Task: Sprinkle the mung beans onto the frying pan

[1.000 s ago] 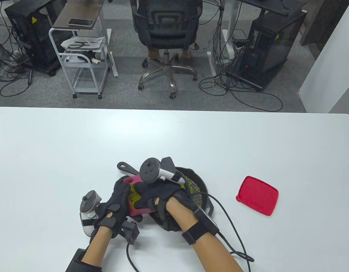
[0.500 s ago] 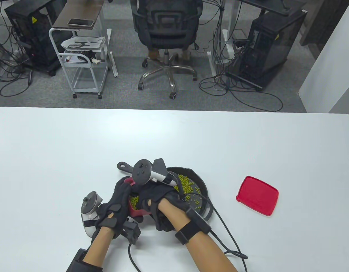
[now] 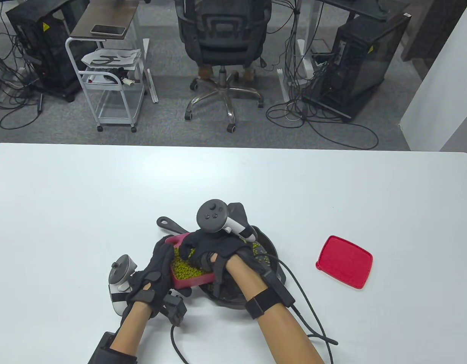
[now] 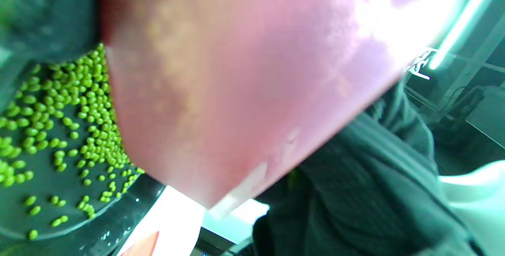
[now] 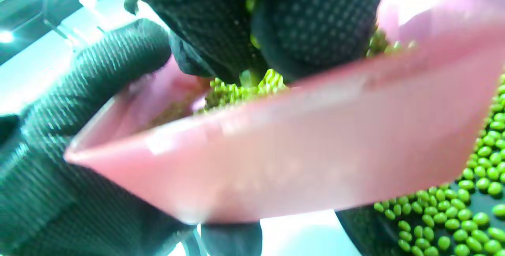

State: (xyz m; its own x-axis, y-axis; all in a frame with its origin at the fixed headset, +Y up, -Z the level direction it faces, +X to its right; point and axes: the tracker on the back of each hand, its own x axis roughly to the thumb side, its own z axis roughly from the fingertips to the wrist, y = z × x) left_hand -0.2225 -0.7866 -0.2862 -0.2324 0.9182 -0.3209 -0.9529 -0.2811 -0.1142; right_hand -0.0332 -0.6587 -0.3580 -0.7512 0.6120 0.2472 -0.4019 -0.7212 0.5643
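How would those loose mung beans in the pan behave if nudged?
The mung beans look small, rounded and smooth, so they would probably roll and scatter easily. The frying pan has a raised rim, which should likely contain them.

A white table (image 3: pixel 104 189) with rounded far corners carries the things. A black frying pan (image 3: pixel 269 246) sits on it near the front edge, its handle pointing far-left. A red lid (image 3: pixel 344 261) lies flat to the pan's right, apart from it.

The table view looked down from above the bench (image 3: pixel 104 189), facing the far office floor. Both wrist views sat very close beneath the pink container (image 4: pixel 244 82), tilted, and shared it and the mung beans (image 5: pixel 453 216) in the pan
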